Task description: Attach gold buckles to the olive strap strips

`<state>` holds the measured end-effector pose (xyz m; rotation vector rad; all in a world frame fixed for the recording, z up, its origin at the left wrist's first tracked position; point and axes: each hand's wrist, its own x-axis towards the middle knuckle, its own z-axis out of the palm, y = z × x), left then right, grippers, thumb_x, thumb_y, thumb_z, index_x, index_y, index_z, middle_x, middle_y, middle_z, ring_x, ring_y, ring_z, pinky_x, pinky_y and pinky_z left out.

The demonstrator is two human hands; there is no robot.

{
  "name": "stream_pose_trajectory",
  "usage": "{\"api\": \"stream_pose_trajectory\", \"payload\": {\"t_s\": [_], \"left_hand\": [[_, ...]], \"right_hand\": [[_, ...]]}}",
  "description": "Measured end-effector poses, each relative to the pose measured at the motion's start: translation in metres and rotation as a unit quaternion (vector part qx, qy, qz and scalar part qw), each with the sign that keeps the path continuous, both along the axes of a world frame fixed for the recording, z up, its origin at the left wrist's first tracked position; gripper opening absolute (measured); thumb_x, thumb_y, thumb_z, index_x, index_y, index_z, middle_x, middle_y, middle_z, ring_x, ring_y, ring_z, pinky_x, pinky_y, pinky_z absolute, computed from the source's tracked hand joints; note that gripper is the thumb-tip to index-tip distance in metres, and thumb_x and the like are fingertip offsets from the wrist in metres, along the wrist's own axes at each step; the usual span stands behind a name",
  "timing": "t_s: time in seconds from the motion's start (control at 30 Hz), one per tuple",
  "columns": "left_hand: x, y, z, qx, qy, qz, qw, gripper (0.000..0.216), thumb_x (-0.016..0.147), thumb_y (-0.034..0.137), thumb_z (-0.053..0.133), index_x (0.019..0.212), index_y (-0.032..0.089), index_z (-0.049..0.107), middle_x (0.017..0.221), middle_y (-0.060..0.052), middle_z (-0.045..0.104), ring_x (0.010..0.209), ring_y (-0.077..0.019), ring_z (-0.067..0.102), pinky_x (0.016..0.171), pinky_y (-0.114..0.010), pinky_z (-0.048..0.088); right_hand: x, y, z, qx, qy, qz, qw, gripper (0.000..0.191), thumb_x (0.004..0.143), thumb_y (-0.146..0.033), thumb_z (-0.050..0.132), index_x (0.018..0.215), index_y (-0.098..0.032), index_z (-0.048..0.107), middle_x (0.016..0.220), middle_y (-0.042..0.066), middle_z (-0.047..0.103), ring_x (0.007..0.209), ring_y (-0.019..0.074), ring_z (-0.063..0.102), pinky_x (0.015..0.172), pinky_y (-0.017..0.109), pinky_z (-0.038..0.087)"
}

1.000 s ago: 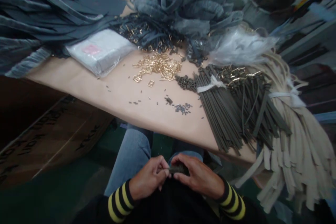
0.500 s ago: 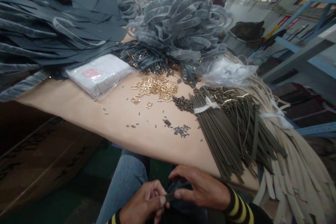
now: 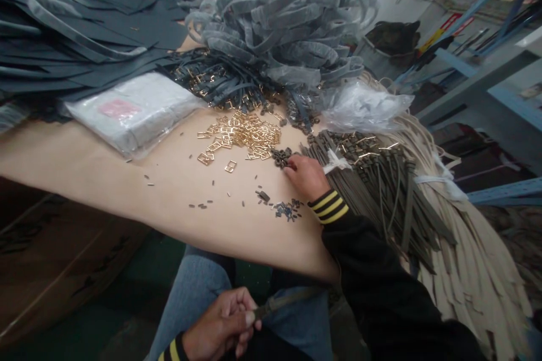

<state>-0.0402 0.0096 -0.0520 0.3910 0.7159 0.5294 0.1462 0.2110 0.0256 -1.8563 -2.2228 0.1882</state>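
Low over my lap, my left hand [image 3: 226,318] pinches the end of an olive strap [image 3: 292,296], whose length trails to the right across my jeans. My right hand [image 3: 308,176] is stretched over the table, its fingers together at the edge of a heap of small dark olive loops [image 3: 280,156]. Whether a loop is between those fingertips is hidden. Just left of the loops lies a pile of gold buckles [image 3: 249,132]. Closer to me are small dark metal pieces [image 3: 287,210] and a short dark olive piece [image 3: 263,196].
Bundled olive straps [image 3: 381,192] and long beige strips [image 3: 478,259] lie on the right. At the back are coiled wrapped straps [image 3: 288,17] and a clear plastic bag [image 3: 364,106]. A wrapped white packet [image 3: 135,110] and dark sheets [image 3: 105,5] occupy the left.
My right hand has left the strap over my lap and moved up and forward to the heap of loops. My left hand keeps its pinch on the strap. The view has shifted slightly.
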Motion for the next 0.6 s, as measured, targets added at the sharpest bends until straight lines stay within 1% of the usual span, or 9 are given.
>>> {"api": "stream_pose_trajectory", "payload": {"t_s": [0.1,0.2,0.27,0.33,0.37,0.43,0.5,0.53,0.6], "left_hand": [[-0.001,0.000,0.001,-0.004,-0.001,0.003,1.000,0.028,0.060,0.034,0.069,0.064,0.012,0.052,0.060,0.000,0.054,0.040,-0.0023,0.037,0.035,-0.015,0.033],[-0.001,0.000,0.004,-0.004,0.005,0.000,1.000,0.026,0.060,0.031,0.069,0.065,0.011,0.052,0.060,0.000,0.055,0.041,-0.0025,0.038,0.035,-0.015,0.034],[-0.001,-0.001,0.006,-0.005,0.018,0.001,1.000,0.026,0.059,0.029,0.070,0.065,0.011,0.051,0.060,0.000,0.056,0.042,-0.0032,0.040,0.036,-0.016,0.034],[0.000,-0.002,0.008,-0.009,0.026,0.000,1.000,0.027,0.059,0.029,0.070,0.065,0.011,0.051,0.059,0.000,0.056,0.042,-0.0034,0.041,0.037,-0.016,0.034],[0.001,-0.003,0.008,-0.008,0.027,-0.003,1.000,0.026,0.059,0.029,0.069,0.065,0.011,0.051,0.057,0.001,0.055,0.042,-0.0035,0.040,0.037,-0.016,0.033],[0.002,-0.005,0.010,-0.005,0.030,-0.010,1.000,0.025,0.060,0.029,0.068,0.066,0.011,0.051,0.052,0.003,0.053,0.042,-0.0037,0.040,0.037,-0.016,0.033],[0.003,-0.007,0.012,0.002,0.033,-0.012,0.999,0.025,0.060,0.028,0.068,0.066,0.010,0.051,0.052,0.003,0.052,0.043,-0.0039,0.040,0.038,-0.016,0.033],[0.004,-0.008,0.013,0.005,0.035,-0.011,0.999,0.025,0.060,0.028,0.068,0.065,0.011,0.051,0.053,0.003,0.052,0.043,-0.0039,0.040,0.038,-0.016,0.033],[0.005,-0.009,0.014,0.016,0.044,-0.013,0.999,0.026,0.060,0.029,0.068,0.065,0.011,0.050,0.053,0.003,0.053,0.043,-0.0039,0.039,0.039,-0.017,0.033]], "right_hand": [[-0.007,0.005,-0.002,-0.008,-0.027,-0.001,1.000,0.015,0.074,-0.012,0.047,0.071,-0.012,0.061,0.075,0.015,0.062,0.075,0.0239,0.058,0.067,0.033,0.042],[-0.003,-0.001,0.005,-0.031,-0.031,0.002,0.999,0.015,0.072,-0.008,0.047,0.070,-0.012,0.061,0.071,0.011,0.061,0.076,0.0225,0.057,0.070,0.032,0.041],[0.002,-0.015,0.013,-0.031,-0.010,0.008,0.999,0.014,0.071,-0.007,0.047,0.072,-0.011,0.061,0.069,0.008,0.060,0.074,0.0201,0.057,0.071,0.032,0.041],[0.005,-0.039,0.022,-0.044,0.056,0.034,0.997,0.013,0.070,-0.009,0.050,0.076,-0.011,0.061,0.068,0.005,0.059,0.069,0.0168,0.056,0.069,0.030,0.042],[0.006,-0.055,0.026,-0.064,0.104,0.054,0.991,0.013,0.070,-0.009,0.050,0.078,-0.012,0.060,0.070,0.004,0.059,0.069,0.0153,0.056,0.067,0.028,0.043],[0.006,-0.092,0.030,-0.139,0.202,0.100,0.964,0.015,0.071,-0.009,0.049,0.082,-0.014,0.058,0.076,0.002,0.060,0.071,0.0133,0.056,0.066,0.025,0.044],[0.004,-0.129,0.028,-0.211,0.258,0.125,0.934,0.015,0.071,-0.008,0.047,0.081,-0.016,0.056,0.076,0.001,0.059,0.071,0.0119,0.055,0.066,0.023,0.044],[0.003,-0.145,0.025,-0.246,0.273,0.123,0.922,0.015,0.072,-0.008,0.045,0.080,-0.016,0.055,0.074,0.001,0.058,0.069,0.0112,0.054,0.064,0.022,0.044],[0.002,-0.173,0.018,-0.276,0.294,0.108,0.909,0.015,0.072,-0.006,0.043,0.078,-0.016,0.053,0.072,0.001,0.057,0.067,0.0111,0.053,0.062,0.022,0.043]]}}
